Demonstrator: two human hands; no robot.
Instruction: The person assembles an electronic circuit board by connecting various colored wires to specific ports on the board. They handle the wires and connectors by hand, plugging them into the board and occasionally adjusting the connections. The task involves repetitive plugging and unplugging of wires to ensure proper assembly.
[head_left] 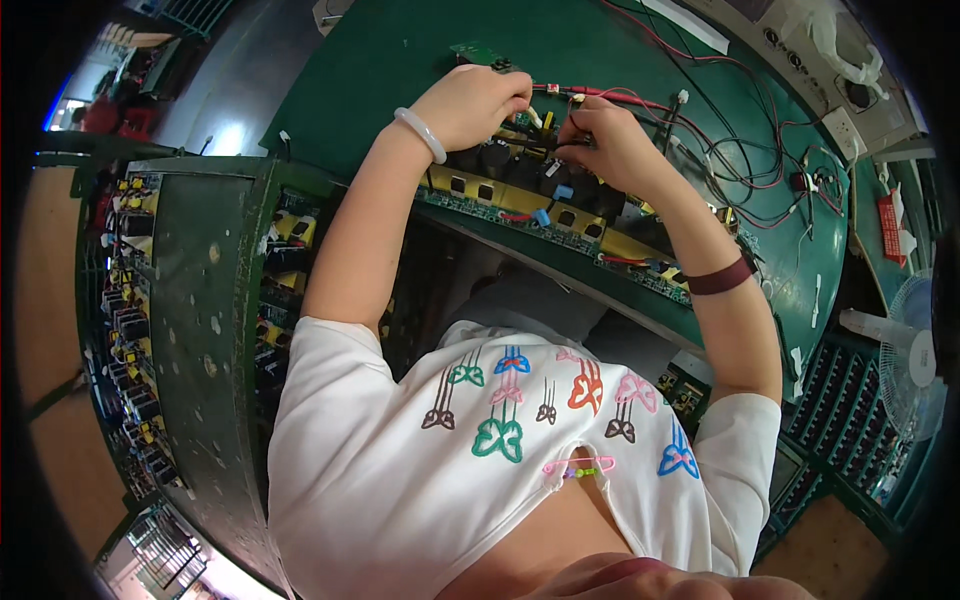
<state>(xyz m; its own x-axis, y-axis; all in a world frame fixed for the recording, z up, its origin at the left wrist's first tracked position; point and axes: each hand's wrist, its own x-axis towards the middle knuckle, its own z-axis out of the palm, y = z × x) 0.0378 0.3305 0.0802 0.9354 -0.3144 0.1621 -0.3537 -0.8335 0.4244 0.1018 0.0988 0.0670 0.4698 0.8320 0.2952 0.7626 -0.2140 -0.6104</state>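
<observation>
A long circuit board (480, 208) lies along the near edge of the green bench, carrying yellow parts, black cylinders and blue components. Both hands work above its far side. My left hand (480, 105) is closed with fingertips pinched beside a small white piece (535, 117); what the fingers hold is too small to make out. Close by on the right, my right hand (610, 145) is also closed, its thumb and fingers pinched among dark wires over the board. Its grip is partly hidden. Beyond my left hand sits a smaller green board (478, 54).
A red test probe (610, 95) lies beyond my hands. Tangled red and black leads (735, 150) cover the bench's right side. At left stands a green metal rack (200, 270) with several boards. A fan (910, 345) and a red basket (890, 228) are far right.
</observation>
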